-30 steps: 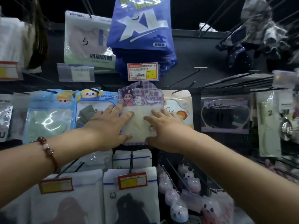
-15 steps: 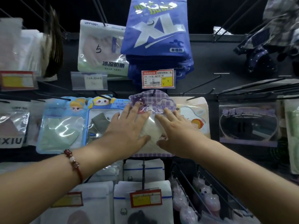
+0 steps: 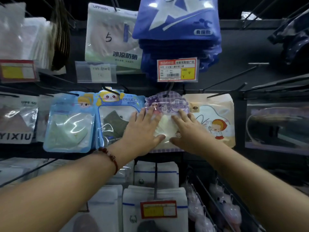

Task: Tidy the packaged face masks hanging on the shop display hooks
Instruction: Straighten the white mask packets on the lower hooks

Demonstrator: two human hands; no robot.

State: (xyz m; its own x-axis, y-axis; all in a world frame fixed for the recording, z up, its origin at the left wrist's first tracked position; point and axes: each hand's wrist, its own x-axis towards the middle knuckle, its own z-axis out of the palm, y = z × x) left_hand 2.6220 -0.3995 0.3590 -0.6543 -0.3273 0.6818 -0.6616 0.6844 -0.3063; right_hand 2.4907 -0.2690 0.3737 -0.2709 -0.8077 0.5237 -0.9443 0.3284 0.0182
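Nearest, below the purple mask pack [image 3: 164, 121], white packs hang behind a red-and-yellow price tag [image 3: 158, 209]. Both hands lie flat on the purple mask pack with straight fingers, grasping nothing: the left hand [image 3: 142, 131] covers its left half, the right hand [image 3: 189, 133] its right half, thumbs nearly meeting near its lower middle. A beaded bracelet [image 3: 111, 158] circles the left wrist. The pack hangs from a hook, between a blue cartoon pack [image 3: 115, 118] on its left and a cream cartoon pack [image 3: 215, 121] on its right. Above it sits a stack of dark blue packs [image 3: 178, 22].
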